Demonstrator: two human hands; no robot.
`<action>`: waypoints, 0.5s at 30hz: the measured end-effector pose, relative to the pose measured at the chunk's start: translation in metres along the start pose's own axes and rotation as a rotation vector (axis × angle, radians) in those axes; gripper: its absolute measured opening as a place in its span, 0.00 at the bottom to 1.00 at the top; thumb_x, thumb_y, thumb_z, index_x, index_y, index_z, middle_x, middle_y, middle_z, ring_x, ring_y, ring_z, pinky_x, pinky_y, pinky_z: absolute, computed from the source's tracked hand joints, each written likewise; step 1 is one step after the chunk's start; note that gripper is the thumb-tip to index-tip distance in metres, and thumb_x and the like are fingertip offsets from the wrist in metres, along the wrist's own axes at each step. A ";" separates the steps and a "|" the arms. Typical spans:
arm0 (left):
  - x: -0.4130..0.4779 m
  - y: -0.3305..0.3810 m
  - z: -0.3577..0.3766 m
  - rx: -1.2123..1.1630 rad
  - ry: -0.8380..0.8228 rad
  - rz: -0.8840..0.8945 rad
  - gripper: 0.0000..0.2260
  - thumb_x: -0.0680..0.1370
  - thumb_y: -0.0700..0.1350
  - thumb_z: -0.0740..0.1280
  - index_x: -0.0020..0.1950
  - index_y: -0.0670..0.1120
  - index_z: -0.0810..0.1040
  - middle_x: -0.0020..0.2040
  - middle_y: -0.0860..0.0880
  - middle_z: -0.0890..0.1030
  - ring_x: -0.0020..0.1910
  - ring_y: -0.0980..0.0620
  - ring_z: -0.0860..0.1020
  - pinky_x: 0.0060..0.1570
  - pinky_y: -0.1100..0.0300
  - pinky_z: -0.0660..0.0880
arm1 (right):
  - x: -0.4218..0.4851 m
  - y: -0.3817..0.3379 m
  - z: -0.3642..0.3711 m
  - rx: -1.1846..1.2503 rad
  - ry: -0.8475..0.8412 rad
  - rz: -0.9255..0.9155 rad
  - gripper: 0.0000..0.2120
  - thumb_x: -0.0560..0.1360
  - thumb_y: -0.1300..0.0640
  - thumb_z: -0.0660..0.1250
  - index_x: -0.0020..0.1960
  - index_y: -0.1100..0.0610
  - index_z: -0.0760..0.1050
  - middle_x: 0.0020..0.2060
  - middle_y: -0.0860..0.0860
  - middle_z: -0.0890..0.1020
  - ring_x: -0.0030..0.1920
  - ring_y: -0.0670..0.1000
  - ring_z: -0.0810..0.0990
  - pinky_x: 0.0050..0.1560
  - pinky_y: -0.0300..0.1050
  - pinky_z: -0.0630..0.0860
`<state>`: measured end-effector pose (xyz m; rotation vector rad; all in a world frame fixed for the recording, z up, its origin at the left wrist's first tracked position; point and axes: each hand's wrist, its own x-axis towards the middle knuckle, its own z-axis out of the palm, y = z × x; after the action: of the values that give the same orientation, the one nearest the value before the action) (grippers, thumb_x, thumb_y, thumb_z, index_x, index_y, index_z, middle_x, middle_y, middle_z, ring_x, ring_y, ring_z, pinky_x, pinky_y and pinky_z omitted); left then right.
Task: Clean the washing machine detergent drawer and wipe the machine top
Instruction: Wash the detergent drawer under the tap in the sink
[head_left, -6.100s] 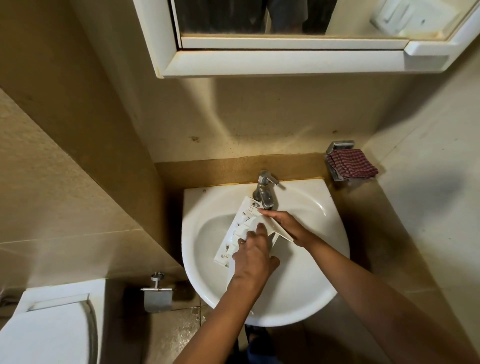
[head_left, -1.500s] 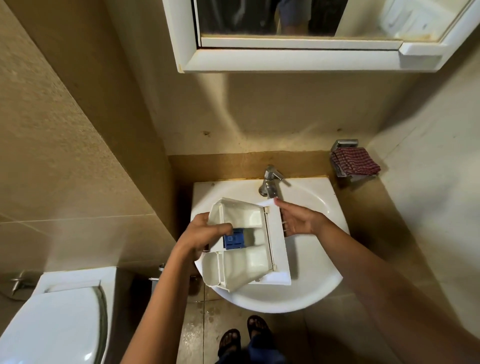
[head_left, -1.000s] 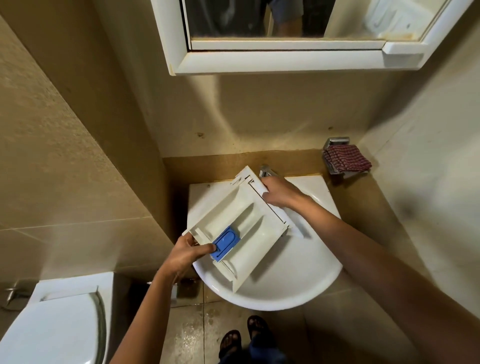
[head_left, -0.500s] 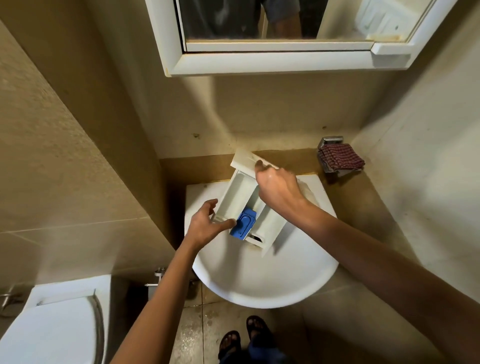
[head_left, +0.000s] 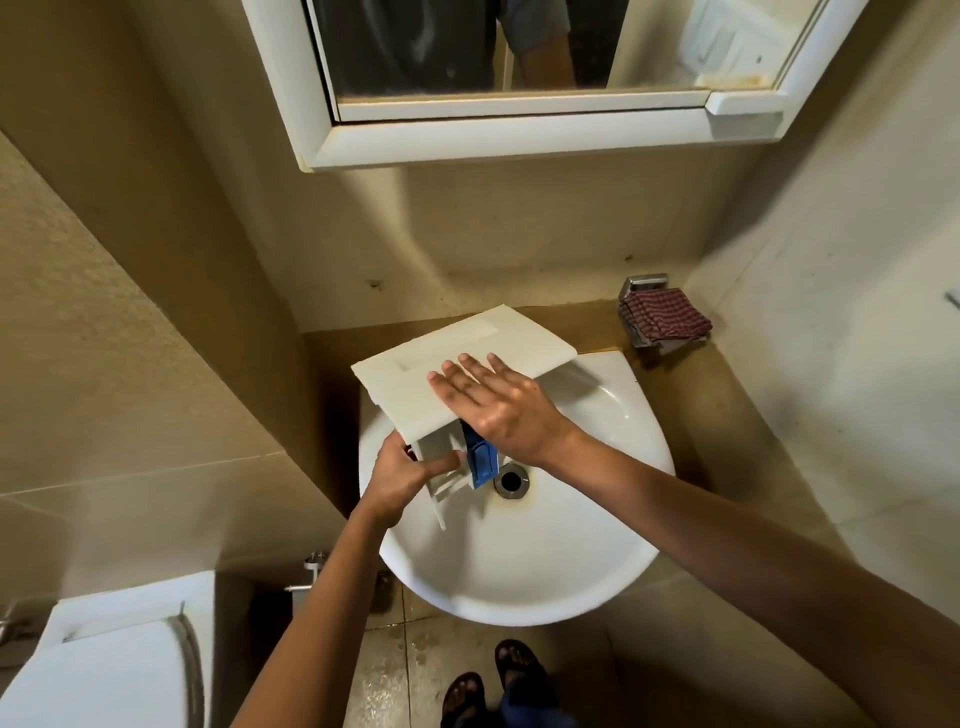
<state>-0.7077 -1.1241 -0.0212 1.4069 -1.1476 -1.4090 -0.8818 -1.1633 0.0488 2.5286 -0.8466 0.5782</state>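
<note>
Above sink (head_left: 519, 597), drawer (head_left: 415, 384) now upended, right hand (head_left: 498, 410) flat atop

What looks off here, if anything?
Nothing spilled or broken. The detergent drawer is upended over the sink, left hand gripping its body, right hand flat on its front panel. Minor: brownish staining around the drain, and a checked cloth stuffed in the wall holder.

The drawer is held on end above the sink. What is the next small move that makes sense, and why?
Probably a light tap or shake of the detergent drawer, so any water inside falls out. It stands on end over the sink, front panel up, rear end down near the drain. The left hand grips its body and the right hand lies flat on the panel.
</note>
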 end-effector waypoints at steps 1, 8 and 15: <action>-0.002 -0.001 0.001 0.009 0.031 0.022 0.24 0.63 0.43 0.79 0.56 0.51 0.79 0.52 0.48 0.85 0.52 0.47 0.83 0.55 0.46 0.78 | -0.001 0.001 0.001 0.015 0.003 -0.016 0.20 0.80 0.66 0.51 0.63 0.61 0.77 0.57 0.59 0.81 0.57 0.59 0.81 0.51 0.57 0.80; -0.026 -0.006 0.011 0.115 0.285 0.102 0.27 0.64 0.43 0.81 0.60 0.49 0.74 0.51 0.62 0.79 0.49 0.67 0.77 0.46 0.71 0.72 | -0.005 0.006 0.010 0.121 0.101 -0.104 0.20 0.82 0.65 0.48 0.64 0.62 0.77 0.59 0.59 0.80 0.60 0.56 0.79 0.57 0.54 0.77; -0.015 -0.006 0.006 0.049 0.313 0.087 0.22 0.70 0.48 0.76 0.62 0.51 0.75 0.52 0.59 0.81 0.51 0.59 0.79 0.48 0.64 0.76 | 0.004 0.012 0.019 0.381 -0.053 -0.011 0.22 0.75 0.73 0.55 0.68 0.66 0.71 0.63 0.62 0.77 0.63 0.58 0.77 0.63 0.55 0.74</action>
<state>-0.7131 -1.1078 -0.0237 1.5294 -1.0304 -1.0610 -0.8819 -1.1832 0.0380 2.8997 -0.8036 0.7305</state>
